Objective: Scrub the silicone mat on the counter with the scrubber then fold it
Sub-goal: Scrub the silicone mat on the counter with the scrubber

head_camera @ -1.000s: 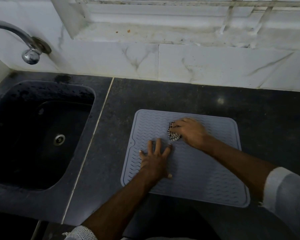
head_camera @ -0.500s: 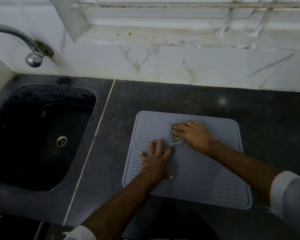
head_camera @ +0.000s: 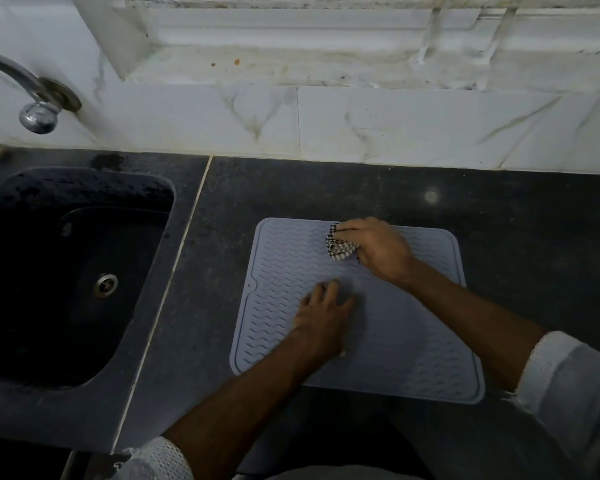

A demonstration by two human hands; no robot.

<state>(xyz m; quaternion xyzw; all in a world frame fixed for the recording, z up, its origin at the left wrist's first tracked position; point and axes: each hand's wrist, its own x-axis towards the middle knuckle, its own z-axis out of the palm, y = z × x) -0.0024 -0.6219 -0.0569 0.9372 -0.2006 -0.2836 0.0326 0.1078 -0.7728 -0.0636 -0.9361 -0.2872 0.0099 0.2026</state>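
Grey silicone mat [head_camera: 388, 341] lies flat on the dark bench [head_camera: 326, 188], well right of the black sink [head_camera: 66, 271] and tap [head_camera: 32, 95]. Left hand [head_camera: 321, 317] presses down mid-mat, fingers apparently flat, though blur makes that hard to confirm. Right hand [head_camera: 378, 251] grips the checked scrubber [head_camera: 338, 247], now up at the mat's far edge, further back than a moment ago. Sleeves are cut off at frame's edge.

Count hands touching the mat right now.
2. Left hand rests on the mat near its middle; right hand grips the scrubber against the mat's far edge.
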